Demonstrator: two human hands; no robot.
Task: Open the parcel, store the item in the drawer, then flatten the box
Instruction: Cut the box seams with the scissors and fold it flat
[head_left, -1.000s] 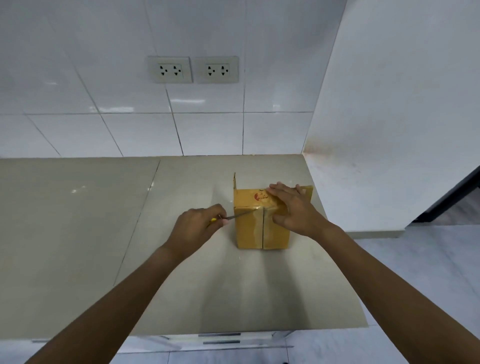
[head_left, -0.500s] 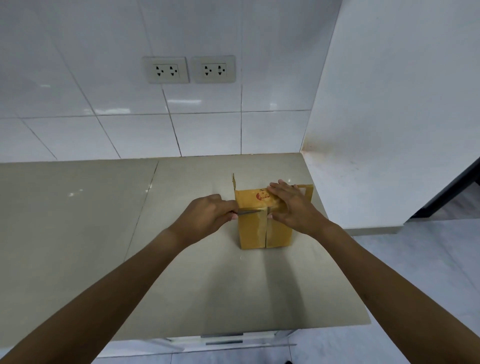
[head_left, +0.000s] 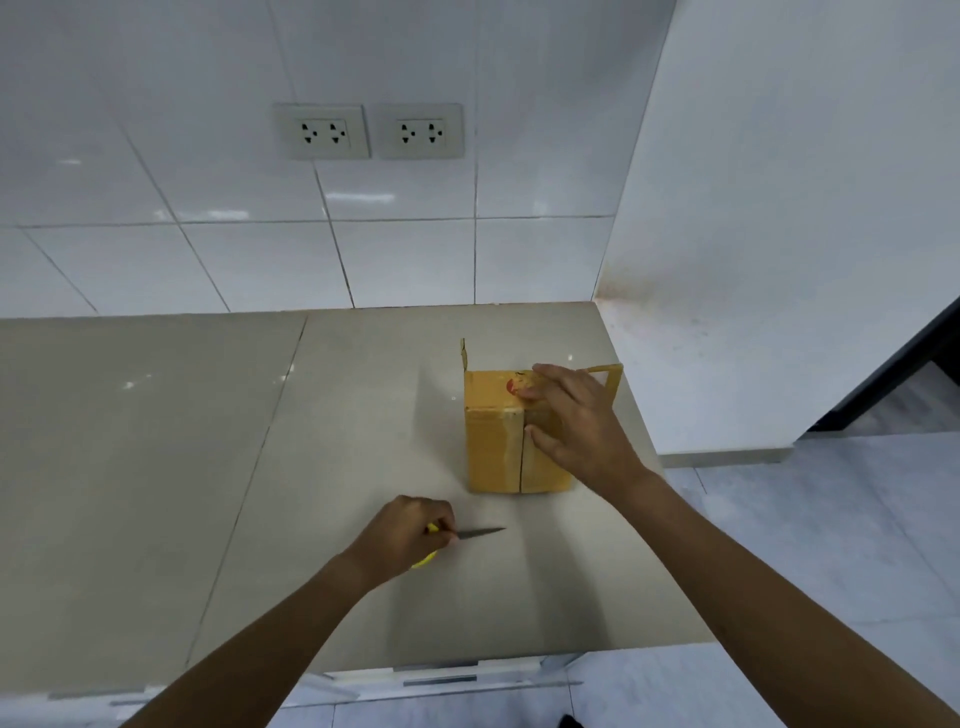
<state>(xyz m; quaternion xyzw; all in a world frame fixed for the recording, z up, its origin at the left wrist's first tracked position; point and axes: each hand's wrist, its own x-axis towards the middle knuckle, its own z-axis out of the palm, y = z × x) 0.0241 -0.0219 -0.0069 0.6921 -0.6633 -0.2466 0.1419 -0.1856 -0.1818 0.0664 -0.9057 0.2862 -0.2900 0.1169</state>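
Observation:
A small yellow-brown cardboard box stands on the beige countertop near its right end. A dark slit runs down the middle of its near face, and flaps stick up at its back corners. My right hand lies flat over the box's top and right side, fingers spread. My left hand is in front of the box, low over the counter, closed around a knife with a yellow handle; the blade points right. The box's contents are hidden.
Two double wall sockets sit in the white tiled wall behind. A white side wall bounds the counter on the right. Drawer fronts with metal handles show just under the counter's near edge. Grey tiled floor lies to the right.
My left hand has pulled the knife away from the box's top edge, towards me and down near the counter. My right hand stays on the box.

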